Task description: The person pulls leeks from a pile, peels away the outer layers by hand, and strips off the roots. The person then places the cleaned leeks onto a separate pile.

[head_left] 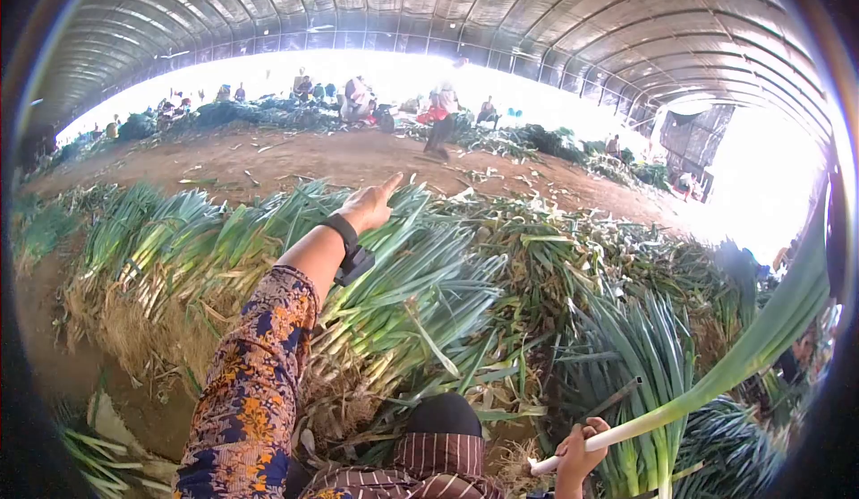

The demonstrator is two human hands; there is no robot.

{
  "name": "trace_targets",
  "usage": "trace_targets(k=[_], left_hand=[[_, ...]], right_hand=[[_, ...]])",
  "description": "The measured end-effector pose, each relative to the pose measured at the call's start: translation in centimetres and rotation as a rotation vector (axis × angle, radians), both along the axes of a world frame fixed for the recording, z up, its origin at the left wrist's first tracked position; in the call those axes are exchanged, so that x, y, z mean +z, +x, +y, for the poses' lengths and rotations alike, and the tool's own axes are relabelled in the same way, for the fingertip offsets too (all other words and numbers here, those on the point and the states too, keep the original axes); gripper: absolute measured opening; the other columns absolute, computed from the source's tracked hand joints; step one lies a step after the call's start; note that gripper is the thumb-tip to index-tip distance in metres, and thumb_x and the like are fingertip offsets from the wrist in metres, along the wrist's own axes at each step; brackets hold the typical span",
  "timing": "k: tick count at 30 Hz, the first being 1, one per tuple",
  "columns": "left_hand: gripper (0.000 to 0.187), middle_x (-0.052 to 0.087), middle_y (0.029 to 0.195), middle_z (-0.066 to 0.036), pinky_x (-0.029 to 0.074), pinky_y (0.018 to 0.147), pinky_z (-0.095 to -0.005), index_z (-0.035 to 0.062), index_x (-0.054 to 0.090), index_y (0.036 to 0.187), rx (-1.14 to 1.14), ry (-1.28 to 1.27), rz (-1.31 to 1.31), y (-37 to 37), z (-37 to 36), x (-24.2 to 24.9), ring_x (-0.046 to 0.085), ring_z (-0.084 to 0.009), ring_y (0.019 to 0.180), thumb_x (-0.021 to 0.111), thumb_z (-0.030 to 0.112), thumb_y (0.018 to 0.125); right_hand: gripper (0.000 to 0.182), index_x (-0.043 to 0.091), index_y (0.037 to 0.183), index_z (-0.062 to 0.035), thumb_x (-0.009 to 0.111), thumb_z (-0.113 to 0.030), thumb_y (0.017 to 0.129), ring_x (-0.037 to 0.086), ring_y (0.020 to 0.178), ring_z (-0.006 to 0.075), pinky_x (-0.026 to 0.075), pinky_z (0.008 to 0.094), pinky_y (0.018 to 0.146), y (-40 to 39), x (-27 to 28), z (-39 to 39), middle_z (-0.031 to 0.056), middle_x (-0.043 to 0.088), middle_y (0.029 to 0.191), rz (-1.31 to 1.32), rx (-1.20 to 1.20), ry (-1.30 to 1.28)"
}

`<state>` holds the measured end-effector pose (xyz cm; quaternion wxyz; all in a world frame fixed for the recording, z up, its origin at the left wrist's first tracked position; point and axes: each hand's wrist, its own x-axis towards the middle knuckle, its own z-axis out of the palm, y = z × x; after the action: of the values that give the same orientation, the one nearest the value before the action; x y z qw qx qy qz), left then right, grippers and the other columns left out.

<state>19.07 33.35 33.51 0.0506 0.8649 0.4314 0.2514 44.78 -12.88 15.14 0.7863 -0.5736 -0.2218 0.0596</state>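
My left hand [367, 209] reaches forward over the leek leaves, its index finger stretched out and nothing held in it. A dark wristband [354, 263] and a floral sleeve [255, 383] are on that arm. Low at the right, my right hand [580, 454] is closed around the white shaft of a leek [658, 417], whose green leaves rise toward the right edge. A narrow brown, blade-like strip [617, 395] sticks out just above the right fingers. Below my left hand lies a heap of leeks [403, 311] with roots facing me.
A row of leeks [161, 266] extends left. Cut leaf waste [582, 239] lies ahead to the right, more leeks [649, 356] beside my right hand. A dark rounded shape above striped cloth [438, 454] is bottom centre. Beyond the dirt floor [295, 154], a person [441, 110] stands among others seated.
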Motion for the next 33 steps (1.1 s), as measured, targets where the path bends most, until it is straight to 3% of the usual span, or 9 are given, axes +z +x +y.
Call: trace_targets(k=[5, 10, 14, 17, 20, 23, 25, 29, 33], left_hand=[[0.077, 0.053, 0.122, -0.026, 0.045, 0.088, -0.0425, 0.0221, 0.013, 0.147, -0.038, 0.049, 0.005, -0.5, 0.2, -2.2, 0.056, -0.0383, 0.106, 0.054, 0.011, 0.083], [0.08, 0.063, 0.088, -0.025, 0.047, 0.073, -0.0463, 0.0245, 0.011, 0.147, -0.057, 0.1, 0.111, 0.0, -3.9, -1.8, 0.062, -0.0382, 0.078, 0.055, 0.014, 0.081], [0.081, 0.063, 0.082, -0.025, 0.046, 0.072, -0.0469, 0.0237, 0.011, 0.147, -0.102, 0.087, 0.006, 1.6, -4.9, -0.7, 0.062, -0.0385, 0.076, 0.055, 0.015, 0.079], [0.081, 0.062, 0.1, -0.025, 0.048, 0.078, -0.0451, 0.0235, 0.012, 0.146, -0.09, 0.034, 0.1, 2.9, -7.3, 1.7, 0.062, -0.0377, 0.087, 0.055, 0.015, 0.079], [0.075, 0.051, 0.125, -0.021, 0.046, 0.09, -0.0413, 0.0211, 0.022, 0.144, -0.224, 0.389, -0.151, 5.6, -5.7, 0.9, 0.056, -0.0349, 0.107, 0.056, 0.017, 0.078], [0.067, 0.032, 0.144, -0.014, 0.04, 0.101, -0.0387, 0.0174, 0.037, 0.139, -0.335, 0.224, 0.247, 6.9, -7.3, 1.0, 0.045, -0.0322, 0.123, 0.059, 0.019, 0.076], [0.062, 0.03, 0.145, -0.015, 0.036, 0.103, -0.0382, 0.0138, 0.046, 0.133, -0.404, -0.083, 0.53, 6.7, -10.2, 0.9, 0.043, -0.0316, 0.124, 0.062, 0.022, 0.074], [0.059, 0.029, 0.145, -0.019, 0.034, 0.105, -0.0363, 0.0124, 0.046, 0.132, -0.428, 0.142, 0.212, 5.7, -8.0, -4.9, 0.04, -0.0334, 0.127, 0.063, 0.024, 0.077], [0.058, 0.03, 0.143, -0.022, 0.032, 0.106, -0.038, 0.0101, 0.046, 0.131, -0.378, -0.006, 0.226, 1.1, -6.9, -7.9, 0.036, -0.0351, 0.129, 0.064, 0.02, 0.077]], right_hand=[[0.024, 0.043, 0.101, -0.0019, 0.052, 0.005, 0.08, 0.037, 0.035, 0.0078, 0.033, 0.0229, 0.031, -0.6, -0.5, 0.4, 0.0007, 0.038, 0.059, -0.089, 0.042, 0.019], [0.026, 0.043, 0.102, -0.0021, 0.053, 0.006, 0.079, 0.038, 0.036, 0.0079, 0.034, 0.0224, 0.033, -1.1, -1.8, 1.0, 0.0014, 0.04, 0.063, -0.086, 0.101, 0.027], [0.025, 0.043, 0.103, -0.0013, 0.053, 0.003, 0.08, 0.037, 0.036, 0.0072, 0.033, 0.0213, 0.033, -2.0, -2.1, 1.4, -0.0001, 0.038, 0.059, -0.135, 0.121, -0.005], [0.026, 0.043, 0.103, -0.0011, 0.053, 0.003, 0.08, 0.037, 0.037, 0.0069, 0.033, 0.0214, 0.033, -2.8, -1.9, 1.7, -0.0004, 0.038, 0.059, -0.141, 0.152, -0.023], [0.027, 0.043, 0.103, -0.0006, 0.053, 0.004, 0.079, 0.038, 0.038, 0.0074, 0.033, 0.0219, 0.034, -3.1, -1.6, 2.1, 0.0002, 0.039, 0.06, -0.133, 0.182, -0.015], [0.029, 0.044, 0.103, 0.0001, 0.054, 0.007, 0.077, 0.041, 0.041, 0.0086, 0.035, 0.0231, 0.035, -3.6, -1.4, 2.0, 0.0018, 0.041, 0.063, -0.103, 0.187, -0.029], [0.029, 0.045, 0.103, 0.0002, 0.055, 0.006, 0.077, 0.042, 0.041, 0.0091, 0.035, 0.0233, 0.035, -3.7, -1.6, 1.8, 0.0021, 0.041, 0.064, -0.113, 0.173, -0.034], [0.025, 0.045, 0.101, 0.0002, 0.055, 0.005, 0.079, 0.04, 0.043, 0.0072, 0.032, 0.0221, 0.038, -3.4, -1.8, 1.3, 0.001, 0.042, 0.063, -0.149, 0.177, -0.056], [0.023, 0.045, 0.1, -0.0003, 0.055, 0.004, 0.08, 0.04, 0.044, 0.0065, 0.032, 0.0218, 0.04, -2.6, -1.2, 0.8, 0.0003, 0.041, 0.062, -0.154, 0.13, -0.064]])
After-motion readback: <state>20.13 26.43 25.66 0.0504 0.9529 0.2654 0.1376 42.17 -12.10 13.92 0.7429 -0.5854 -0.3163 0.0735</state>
